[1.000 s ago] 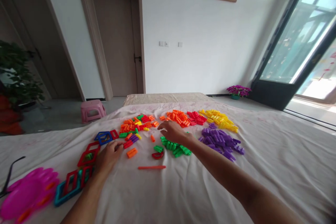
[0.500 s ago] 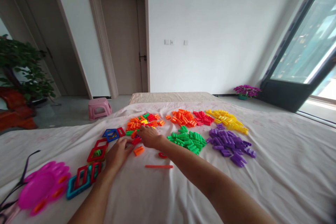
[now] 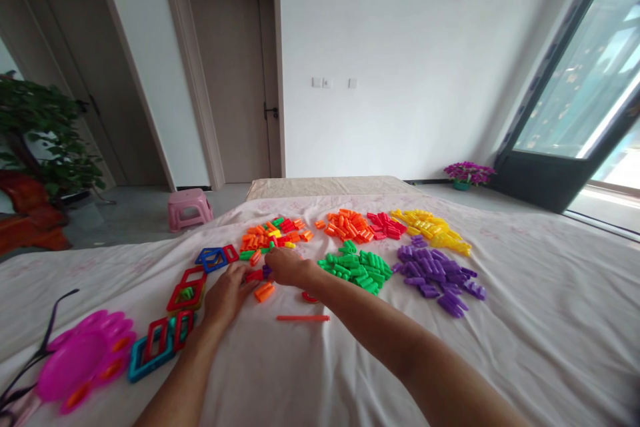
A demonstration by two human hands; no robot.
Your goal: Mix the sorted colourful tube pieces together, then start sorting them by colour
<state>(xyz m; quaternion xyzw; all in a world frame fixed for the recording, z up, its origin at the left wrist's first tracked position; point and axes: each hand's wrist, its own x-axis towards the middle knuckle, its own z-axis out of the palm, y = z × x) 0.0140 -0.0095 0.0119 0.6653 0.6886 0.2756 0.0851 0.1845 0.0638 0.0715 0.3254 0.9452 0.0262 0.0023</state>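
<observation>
Head view shows our left hand (image 3: 225,293) and right hand (image 3: 289,265) apparently handling red and purple pieces (image 3: 255,275), whether grasping we cannot tell, the next move likely needing steadiness.

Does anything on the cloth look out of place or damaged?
The jumbled pile beyond the right hand looks odd: it mixes orange, red, green and yellow, whereas the green pile and purple pile each hold one colour. No damage shows.

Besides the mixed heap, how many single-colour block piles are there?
5: an orange pile, a red pile right of it, a yellow pile farther right; nearer, a green pile and a purple pile.
</observation>
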